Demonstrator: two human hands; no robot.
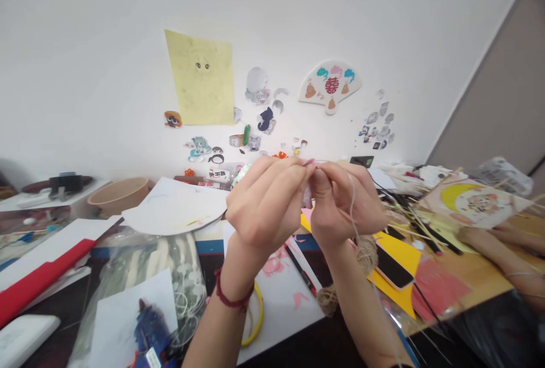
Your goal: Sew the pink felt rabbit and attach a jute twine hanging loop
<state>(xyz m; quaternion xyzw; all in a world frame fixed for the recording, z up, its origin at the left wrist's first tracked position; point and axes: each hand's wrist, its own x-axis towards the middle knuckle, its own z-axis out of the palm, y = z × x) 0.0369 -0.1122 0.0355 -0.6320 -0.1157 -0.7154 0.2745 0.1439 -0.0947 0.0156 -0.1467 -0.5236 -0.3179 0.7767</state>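
Note:
My left hand (266, 200) and my right hand (349, 200) meet in front of me, raised above the table, fingertips pinched together. Between them shows a small pink-purple piece (307, 196), mostly hidden by the fingers. A thin white string (352, 200) runs from the pinch over the back of my right hand and down along the forearm. Both hands are closed. Below them lies white paper (272, 294) with pink paper scraps (276, 263) and a dark pen (300, 268). A yellow ring (258, 320) is partly behind my left wrist.
Balls of twine (327, 300), a phone (394, 264) and yellow card (406, 297) lie at the right. Another person's arm (502, 254) rests beyond, near a moon-decorated panel (477, 203). To the left are a blue glue gun (151, 331), plastic bag (128, 260) and white fan shape (174, 209).

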